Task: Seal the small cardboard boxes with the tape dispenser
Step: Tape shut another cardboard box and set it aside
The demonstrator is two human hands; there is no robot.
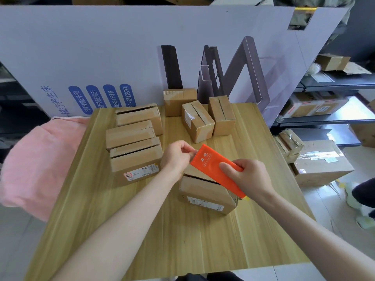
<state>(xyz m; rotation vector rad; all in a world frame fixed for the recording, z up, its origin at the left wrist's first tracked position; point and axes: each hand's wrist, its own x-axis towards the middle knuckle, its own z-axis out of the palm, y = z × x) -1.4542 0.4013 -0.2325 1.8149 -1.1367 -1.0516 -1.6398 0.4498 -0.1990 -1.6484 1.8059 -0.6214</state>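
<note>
- The open box (205, 195) lies on the table (182, 240) with its top flaps standing slightly apart. Tape laid over that gap would likely bridge it or wrinkle unless the flaps are pressed flat first.
- The tape dispenser (213, 165) hangs tilted just above the open box, its toothed end up and away from it. Fingertips so close to the teeth could get nicked, and a clear tape end could slip back or stick to itself.
- The left hand (176, 157), above the open box's left end, pinches narrowly at the toothed end. Whether tape lies between the fingertips cannot be told.
- The right hand (249, 179), above the open box's right end, wraps the dispenser's body with its fingers curled over the orange face.
- Further boxes (134, 147) stand left of the open box and beyond it.
</note>
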